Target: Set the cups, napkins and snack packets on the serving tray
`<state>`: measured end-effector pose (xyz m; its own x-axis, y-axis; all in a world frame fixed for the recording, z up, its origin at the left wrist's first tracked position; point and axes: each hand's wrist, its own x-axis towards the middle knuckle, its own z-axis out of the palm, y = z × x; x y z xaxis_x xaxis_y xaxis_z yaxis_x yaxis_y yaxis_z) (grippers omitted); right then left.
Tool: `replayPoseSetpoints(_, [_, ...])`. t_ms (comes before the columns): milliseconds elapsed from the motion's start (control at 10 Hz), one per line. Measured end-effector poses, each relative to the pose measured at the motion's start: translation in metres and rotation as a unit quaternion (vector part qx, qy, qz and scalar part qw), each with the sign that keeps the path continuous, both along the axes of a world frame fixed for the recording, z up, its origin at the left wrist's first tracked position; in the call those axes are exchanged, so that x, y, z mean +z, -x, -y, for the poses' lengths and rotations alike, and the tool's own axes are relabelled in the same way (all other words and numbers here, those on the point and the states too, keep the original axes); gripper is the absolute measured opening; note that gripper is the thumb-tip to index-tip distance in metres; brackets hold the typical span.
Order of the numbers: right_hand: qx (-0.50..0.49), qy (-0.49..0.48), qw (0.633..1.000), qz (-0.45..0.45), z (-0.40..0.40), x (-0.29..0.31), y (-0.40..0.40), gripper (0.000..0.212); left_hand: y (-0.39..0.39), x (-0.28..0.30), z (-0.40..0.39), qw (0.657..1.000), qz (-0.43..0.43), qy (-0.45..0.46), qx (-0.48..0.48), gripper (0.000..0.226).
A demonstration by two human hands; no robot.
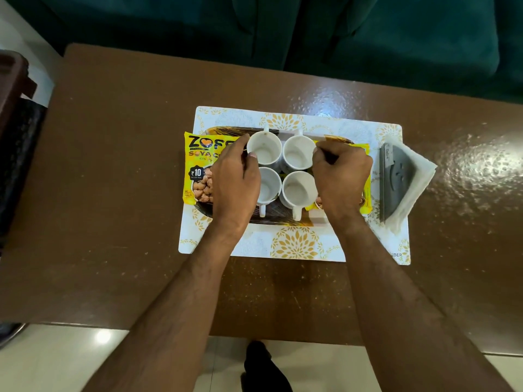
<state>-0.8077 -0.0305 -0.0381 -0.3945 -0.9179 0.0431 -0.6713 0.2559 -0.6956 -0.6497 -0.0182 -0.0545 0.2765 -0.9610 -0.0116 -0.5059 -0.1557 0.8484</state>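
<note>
Between the left hand (236, 176) and right hand (341, 176), 4 white cups (297, 154) stand in a 2-by-2 block on the tray (271, 219). Left hand is curled, fingers at the far-left cup's rim; right hand is clenched beside the far-right cup; what either grips I cannot tell. Under each hand lies a yellow packet (198, 171). Right of the right hand, napkins (410, 176) sit off the tray, on the mat (294, 244) on the counter (113, 193).
</note>
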Motion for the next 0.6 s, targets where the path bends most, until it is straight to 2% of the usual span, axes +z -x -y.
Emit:
replayPoseSetpoints(400, [-0.002, 0.022, 1.0, -0.013, 0.002, -0.002, -0.003, 0.019, -0.002, -0.003, 0.002, 1.0, 0.01, -0.008, -0.012, 0.039])
replayPoseSetpoints(500, [0.006, 0.063, 0.997, -0.052, -0.001, -0.004, -0.004, 0.026, -0.003, -0.002, 0.0, 0.997, 0.062, 0.005, -0.037, 0.045])
replayPoseSetpoints(600, [0.072, 0.062, 0.985, -0.146, -0.008, -0.003, -0.008, 0.048, -0.007, 0.004, -0.006, 0.976, 0.197, 0.036, -0.086, 0.055])
